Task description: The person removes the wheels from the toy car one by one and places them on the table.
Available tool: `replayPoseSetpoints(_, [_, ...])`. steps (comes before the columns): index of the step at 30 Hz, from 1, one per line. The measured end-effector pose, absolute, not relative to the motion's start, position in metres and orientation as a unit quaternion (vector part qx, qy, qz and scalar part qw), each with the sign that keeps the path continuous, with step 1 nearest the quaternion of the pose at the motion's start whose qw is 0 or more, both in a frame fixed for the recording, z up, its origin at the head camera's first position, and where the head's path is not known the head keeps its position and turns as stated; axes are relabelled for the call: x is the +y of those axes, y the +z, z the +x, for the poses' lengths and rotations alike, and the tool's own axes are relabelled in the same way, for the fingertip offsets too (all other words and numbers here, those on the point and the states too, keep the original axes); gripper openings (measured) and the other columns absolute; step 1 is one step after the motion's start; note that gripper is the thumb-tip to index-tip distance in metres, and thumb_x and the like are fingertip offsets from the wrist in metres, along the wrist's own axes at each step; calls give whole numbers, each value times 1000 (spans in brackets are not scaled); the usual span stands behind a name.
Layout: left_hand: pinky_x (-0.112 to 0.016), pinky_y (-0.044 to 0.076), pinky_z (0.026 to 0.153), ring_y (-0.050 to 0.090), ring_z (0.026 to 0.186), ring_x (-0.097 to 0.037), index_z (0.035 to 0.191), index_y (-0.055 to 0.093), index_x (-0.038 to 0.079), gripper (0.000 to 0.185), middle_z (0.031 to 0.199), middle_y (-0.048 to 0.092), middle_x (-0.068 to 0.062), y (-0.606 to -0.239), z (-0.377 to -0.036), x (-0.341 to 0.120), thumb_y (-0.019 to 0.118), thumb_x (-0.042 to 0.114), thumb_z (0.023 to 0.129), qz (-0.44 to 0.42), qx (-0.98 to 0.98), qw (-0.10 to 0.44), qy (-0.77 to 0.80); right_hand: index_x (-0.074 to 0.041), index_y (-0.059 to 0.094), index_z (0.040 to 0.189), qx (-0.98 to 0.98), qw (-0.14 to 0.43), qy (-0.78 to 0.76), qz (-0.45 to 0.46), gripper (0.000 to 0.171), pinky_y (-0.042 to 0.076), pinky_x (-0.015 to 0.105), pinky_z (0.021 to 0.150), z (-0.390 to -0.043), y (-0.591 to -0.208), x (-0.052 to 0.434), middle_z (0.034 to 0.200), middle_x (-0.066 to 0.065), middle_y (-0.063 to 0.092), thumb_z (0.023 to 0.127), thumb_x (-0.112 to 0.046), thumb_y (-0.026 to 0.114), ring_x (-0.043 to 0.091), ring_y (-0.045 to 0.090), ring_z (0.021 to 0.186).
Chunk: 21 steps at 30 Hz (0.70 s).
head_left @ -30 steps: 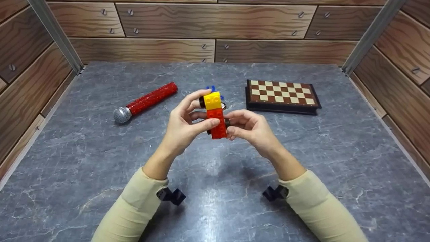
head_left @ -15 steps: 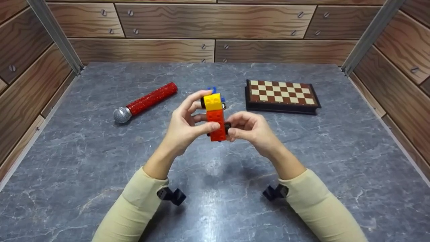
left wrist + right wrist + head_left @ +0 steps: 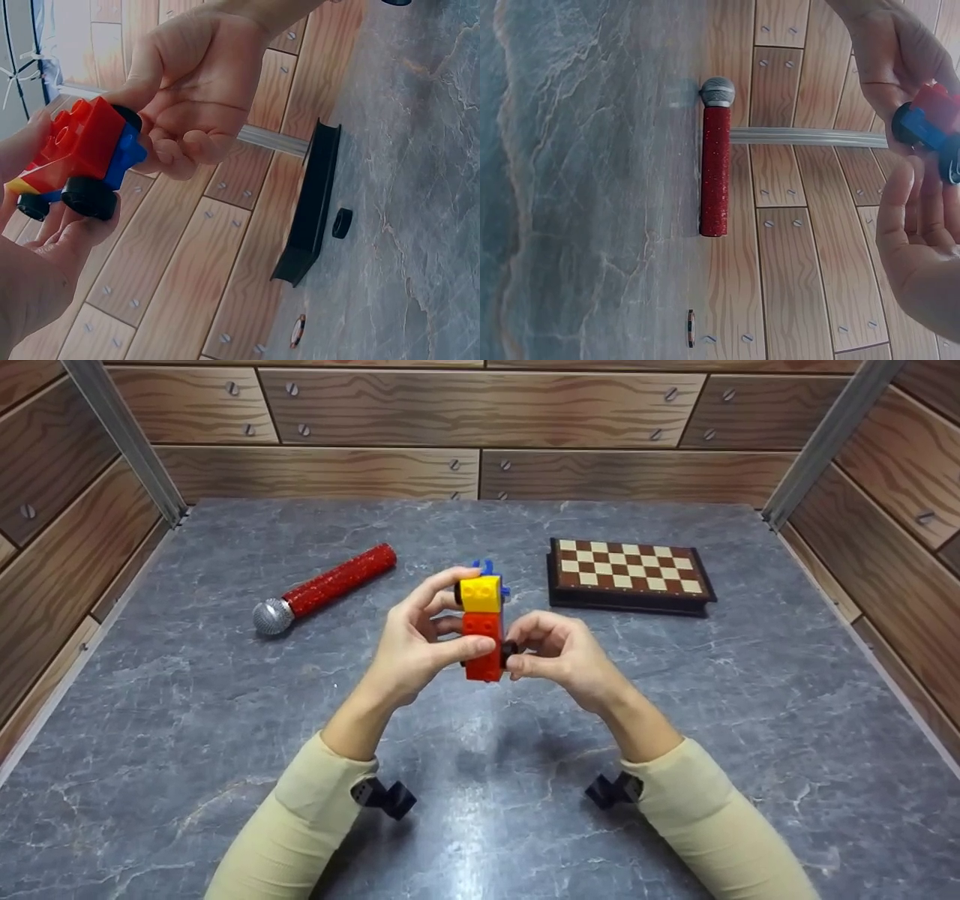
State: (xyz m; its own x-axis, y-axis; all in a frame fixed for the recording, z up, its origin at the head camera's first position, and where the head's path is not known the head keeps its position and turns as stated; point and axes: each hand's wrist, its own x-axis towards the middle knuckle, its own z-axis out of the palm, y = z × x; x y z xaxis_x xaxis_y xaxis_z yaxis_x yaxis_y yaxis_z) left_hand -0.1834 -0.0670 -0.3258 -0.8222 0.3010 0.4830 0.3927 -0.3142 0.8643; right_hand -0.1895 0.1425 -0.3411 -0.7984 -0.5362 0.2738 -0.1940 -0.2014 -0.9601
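Note:
A toy car (image 3: 483, 666) of red and yellow building blocks is held up above the table, roughly upright on end in the head view. Its blue base and black wheels (image 3: 89, 198) show in the left wrist view. My left hand (image 3: 411, 649) grips the car, thumb across the red block and forefinger over the yellow end. At the car's right side, my right hand (image 3: 559, 656) pinches a black wheel (image 3: 510, 651) between thumb and fingers. Part of that wheel is hidden by the fingertips.
A red glittery microphone (image 3: 337, 581) lies back left. The chessboard case (image 3: 630, 570) sits back right. In the left wrist view, a loose black tyre (image 3: 342, 223) and a small ring-shaped item (image 3: 298, 331) rest on the grey marbled table (image 3: 187, 720). Wood-patterned walls surround it.
The toy car has shifted slightly towards me and straightened a little, with the left hand moving along. My right hand stays at the wheel, barely lower. Microphone and chessboard have not moved.

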Motion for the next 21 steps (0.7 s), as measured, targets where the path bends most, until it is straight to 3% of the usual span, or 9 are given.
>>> replayPoseSetpoints(4, [-45, 54, 69, 62, 77, -39, 129, 49, 6, 62, 105, 60, -21, -323, -183, -68, 76, -1, 73, -304, -578, 39, -757, 1, 61, 98, 629, 108, -712, -294, 20, 53, 29, 68, -189, -338, 142, 92, 14, 61, 80, -2, 71, 22, 58, 77])
replayPoseSetpoints(21, [-49, 51, 78, 60, 83, -39, 131, 46, 5, 63, 107, 57, -22, -327, -184, -65, 76, 6, 76, -315, -562, 28, -764, -2, 53, 90, 613, 134, -715, -309, 21, 53, 28, 66, -186, -339, 142, 84, 10, 59, 82, -10, 71, 19, 58, 72])
